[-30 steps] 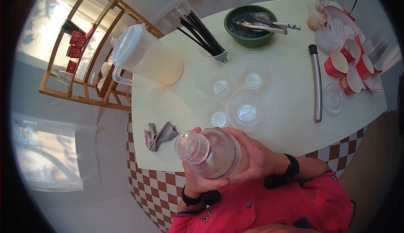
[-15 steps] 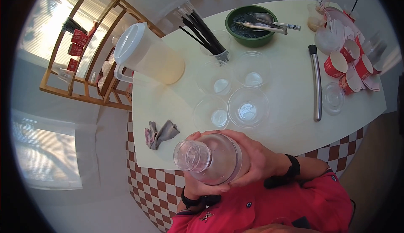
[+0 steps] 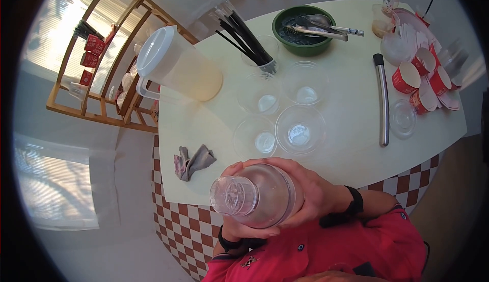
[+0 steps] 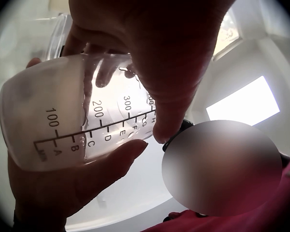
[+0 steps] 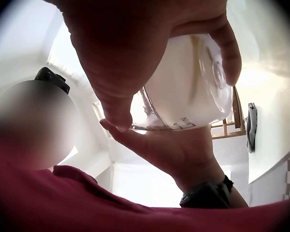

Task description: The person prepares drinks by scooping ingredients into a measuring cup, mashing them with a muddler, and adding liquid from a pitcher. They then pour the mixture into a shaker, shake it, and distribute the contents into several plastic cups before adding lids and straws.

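Both hands grip a clear plastic cocktail shaker (image 3: 270,195) at the table's near edge, in front of the person's chest. Its capped end points up and left in the head view. My left hand (image 3: 242,228) wraps its lower left side, and my right hand (image 3: 310,195) curls round its right side. Seen from the left wrist, the shaker (image 4: 63,111) lies tilted, printed with a number and letter scale, with cloudy liquid gathered toward its base. In the right wrist view, the right hand's fingers (image 5: 229,53) reach round the shaker's base end.
Four clear cups, one of them the nearest cup (image 3: 299,131), stand mid-table. Behind are a lidded pitcher (image 3: 188,73), black straws (image 3: 249,42) and a green bowl (image 3: 300,47) with utensils. A muddler (image 3: 382,101) lies right, near red paper cups (image 3: 406,78); a grey cloth (image 3: 194,162) lies left.
The shaker has shifted slightly downward in the head view and its cap has tipped a little more toward the camera. Both hands keep their grip; the things on the table stay put.
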`<state>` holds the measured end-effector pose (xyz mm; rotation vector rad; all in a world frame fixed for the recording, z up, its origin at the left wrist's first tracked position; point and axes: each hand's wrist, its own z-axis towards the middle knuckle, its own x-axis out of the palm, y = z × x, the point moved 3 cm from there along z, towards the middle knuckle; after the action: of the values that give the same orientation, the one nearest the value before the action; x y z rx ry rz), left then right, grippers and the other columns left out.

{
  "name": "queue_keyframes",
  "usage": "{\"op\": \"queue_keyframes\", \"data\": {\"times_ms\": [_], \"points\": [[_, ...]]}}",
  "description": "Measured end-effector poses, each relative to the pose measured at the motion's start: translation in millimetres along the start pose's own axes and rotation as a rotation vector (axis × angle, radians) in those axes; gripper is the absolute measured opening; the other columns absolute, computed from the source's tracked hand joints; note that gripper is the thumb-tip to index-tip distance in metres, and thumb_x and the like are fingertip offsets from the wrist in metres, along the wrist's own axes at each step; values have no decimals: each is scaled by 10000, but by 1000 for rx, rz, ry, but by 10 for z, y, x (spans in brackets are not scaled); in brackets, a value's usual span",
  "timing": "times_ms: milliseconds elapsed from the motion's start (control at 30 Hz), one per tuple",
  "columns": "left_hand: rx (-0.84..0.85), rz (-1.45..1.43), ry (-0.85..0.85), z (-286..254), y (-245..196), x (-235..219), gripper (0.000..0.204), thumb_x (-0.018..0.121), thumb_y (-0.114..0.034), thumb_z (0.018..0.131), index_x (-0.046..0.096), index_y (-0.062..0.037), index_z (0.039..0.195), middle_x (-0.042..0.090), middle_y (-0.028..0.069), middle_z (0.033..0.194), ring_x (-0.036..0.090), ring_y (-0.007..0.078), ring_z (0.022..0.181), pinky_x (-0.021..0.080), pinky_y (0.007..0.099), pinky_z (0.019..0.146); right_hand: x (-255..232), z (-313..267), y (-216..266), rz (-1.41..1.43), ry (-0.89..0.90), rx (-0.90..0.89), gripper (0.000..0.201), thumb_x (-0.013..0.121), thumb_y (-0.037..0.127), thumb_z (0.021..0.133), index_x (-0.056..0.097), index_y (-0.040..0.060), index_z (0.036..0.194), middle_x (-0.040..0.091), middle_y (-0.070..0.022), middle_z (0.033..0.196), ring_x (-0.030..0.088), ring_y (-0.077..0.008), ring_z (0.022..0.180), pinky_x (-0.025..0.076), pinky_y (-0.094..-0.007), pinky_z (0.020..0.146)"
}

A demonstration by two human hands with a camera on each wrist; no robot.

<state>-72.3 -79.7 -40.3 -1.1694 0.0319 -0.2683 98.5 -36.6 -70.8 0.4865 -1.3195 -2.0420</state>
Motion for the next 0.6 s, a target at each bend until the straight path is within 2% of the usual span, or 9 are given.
{"op": "queue_keyframes", "data": {"times_ms": [100,200,300,400,600], "points": [[-80,-56,-91,-67,24,2,1312,1023,-215,481,230,-102,1520,411,236,1450,506,334,1291,460,464,1044,10,3,-15,33,0,39,1065,912,294,695,293,37,1523,452,-173,1457,497,-315,1324,429,-403,1082],[-73,-28,-68,-47,-8,9,1312,1024,-221,482,230,-99,1519,413,230,1448,501,330,1296,457,464,1047,10,4,-15,12,16,21,1110,930,292,679,267,4,1520,451,-180,1469,501,-299,1330,425,-401,1088],[23,31,24,18,-74,26,1312,1025,-223,481,231,-95,1517,416,221,1445,497,322,1298,456,463,1048,5,28,8,-3,30,-21,1133,941,287,670,252,-8,1519,449,-184,1477,499,-292,1338,419,-402,1097],[-63,-36,-64,-45,-29,3,1317,1027,-213,470,236,-98,1515,418,221,1445,504,320,1296,459,460,1047,18,14,-8,-1,34,-1,1133,941,281,671,248,-3,1521,446,-184,1480,495,-293,1341,414,-404,1103],[-34,-19,-14,-13,-14,-11,1312,1025,-200,465,240,-99,1512,422,214,1447,507,324,1294,464,460,1045,26,4,-15,50,8,18,1063,910,255,688,291,37,1524,439,-165,1474,488,-315,1335,419,-404,1091]]}}
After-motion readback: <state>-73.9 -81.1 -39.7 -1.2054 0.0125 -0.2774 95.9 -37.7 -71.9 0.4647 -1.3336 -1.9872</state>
